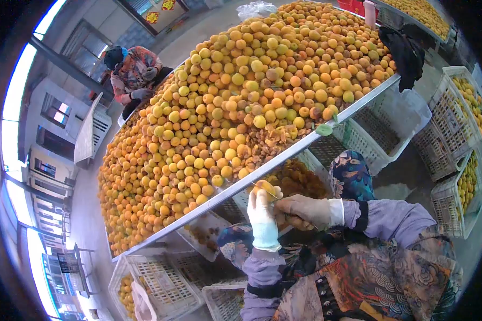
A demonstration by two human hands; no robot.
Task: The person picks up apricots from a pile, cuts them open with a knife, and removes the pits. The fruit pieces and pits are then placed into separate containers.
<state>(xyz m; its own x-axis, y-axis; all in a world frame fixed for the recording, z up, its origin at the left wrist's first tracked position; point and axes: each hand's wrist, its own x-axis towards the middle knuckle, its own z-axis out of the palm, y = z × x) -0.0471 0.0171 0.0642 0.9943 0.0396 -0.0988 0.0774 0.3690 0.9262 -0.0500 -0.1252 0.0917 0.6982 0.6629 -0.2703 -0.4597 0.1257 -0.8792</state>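
My left hand point(263, 224), in a white glove, is closed around an apricot point(264, 186) just below the table's metal edge. My right hand point(308, 209), in a dirtier glove, is closed close beside it, its fingers against the left. A thin tool seems to run from the right fist to the fruit; its kind is too small to make out. Beyond my hands a large heap of apricots point(235, 91) covers the sloping table, with torn, browned apricot pieces point(270, 142) near its edge. Under the edge, between my knees, sits a crate of orange apricot flesh point(300, 179).
The table's metal rim point(305, 142) runs diagonally before me. White plastic crates point(163, 281) stand at lower left, and stacked crates point(447, 123) with apricots at right. Another person point(136, 72) sits across the heap. A black cloth point(404, 51) hangs over the far right corner.
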